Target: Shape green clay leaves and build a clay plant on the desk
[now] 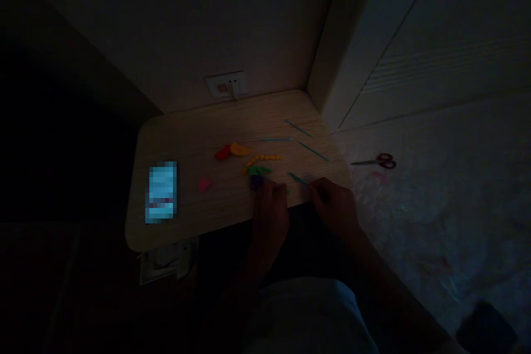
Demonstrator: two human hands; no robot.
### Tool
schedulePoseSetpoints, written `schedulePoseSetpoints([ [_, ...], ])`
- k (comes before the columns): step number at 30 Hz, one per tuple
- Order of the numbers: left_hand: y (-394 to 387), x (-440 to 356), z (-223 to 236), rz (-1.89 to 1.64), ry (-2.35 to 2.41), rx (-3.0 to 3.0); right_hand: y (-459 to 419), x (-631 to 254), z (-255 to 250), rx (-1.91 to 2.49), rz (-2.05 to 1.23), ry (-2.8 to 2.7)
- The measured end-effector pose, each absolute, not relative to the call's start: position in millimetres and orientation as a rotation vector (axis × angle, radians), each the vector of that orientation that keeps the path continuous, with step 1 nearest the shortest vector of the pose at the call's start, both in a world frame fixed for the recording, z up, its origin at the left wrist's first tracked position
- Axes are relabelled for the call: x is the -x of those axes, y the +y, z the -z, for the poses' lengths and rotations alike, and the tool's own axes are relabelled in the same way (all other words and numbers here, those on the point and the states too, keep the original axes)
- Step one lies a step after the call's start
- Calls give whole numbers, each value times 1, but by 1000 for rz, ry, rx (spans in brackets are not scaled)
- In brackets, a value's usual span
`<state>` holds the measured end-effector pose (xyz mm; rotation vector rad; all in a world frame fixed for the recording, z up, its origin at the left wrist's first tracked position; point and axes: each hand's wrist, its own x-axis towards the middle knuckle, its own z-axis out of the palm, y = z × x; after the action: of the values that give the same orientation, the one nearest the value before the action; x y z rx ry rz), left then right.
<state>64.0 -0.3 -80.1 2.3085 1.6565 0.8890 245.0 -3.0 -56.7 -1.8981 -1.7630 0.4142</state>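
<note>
Near the table's front edge, my left hand (271, 207) is closed, its fingertips beside a dark purple lump of clay (256, 182). A green clay piece (259, 170) touches the purple lump, and a small green bit (287, 191) shows right of the fingers; what they pinch is hidden. My right hand (335, 202) is closed on one end of a thin teal modelling tool (297, 178), which points left. Behind the green piece curves a yellow, beaded clay strip (265, 158). Farther left lie an orange clay piece (239, 149), a red one (223, 152) and a pink one (204, 184).
Several thin teal sticks (314, 151) lie on the right of the small wooden table (186, 133). A lit phone (161, 192) rests at the left. Scissors (385, 161) are on the pale surface beyond the right edge. A wall socket (227, 86) sits behind; the room is dark.
</note>
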Motion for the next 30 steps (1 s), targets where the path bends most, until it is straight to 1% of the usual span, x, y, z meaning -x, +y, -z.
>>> schedulePoseSetpoints([
  [2, 5, -64, 77, -857, 1660, -2321, 7, -249, 57, 1887, -326, -1785],
  [5, 9, -61, 74, -921, 1628, -2309, 22, -251, 61, 1914, -244, -1812],
  [9, 10, -55, 70, -1088, 1531, -2270, 32, -247, 64, 1908, -259, -1813],
  [12, 11, -52, 67, -1173, 1487, -2249, 31, -242, 57, 1765, -263, -1742],
  [14, 13, -50, 64, -1215, 1454, -2238, 27, -237, 50, 1601, -416, -1686],
  [16, 15, -49, 62, -1268, 1417, -2221, 23, -230, 43, 1465, -719, -1667],
  [17, 16, -48, 61, -1288, 1404, -2210, 22, -227, 41, 1425, -855, -1661],
  [19, 18, -48, 59, -1303, 1387, -2198, 21, -223, 39, 1395, -1007, -1623],
  [24, 23, -43, 50, -1238, 1342, -2315, 26, -221, 45, 1372, -1113, -1422],
  [27, 31, -37, 40, -1145, 1516, -2422, 29, -224, 47, 1358, -1146, -1255],
  [30, 45, -31, 32, -928, 1738, -2435, 30, -225, 46, 1343, -1207, -1138],
])
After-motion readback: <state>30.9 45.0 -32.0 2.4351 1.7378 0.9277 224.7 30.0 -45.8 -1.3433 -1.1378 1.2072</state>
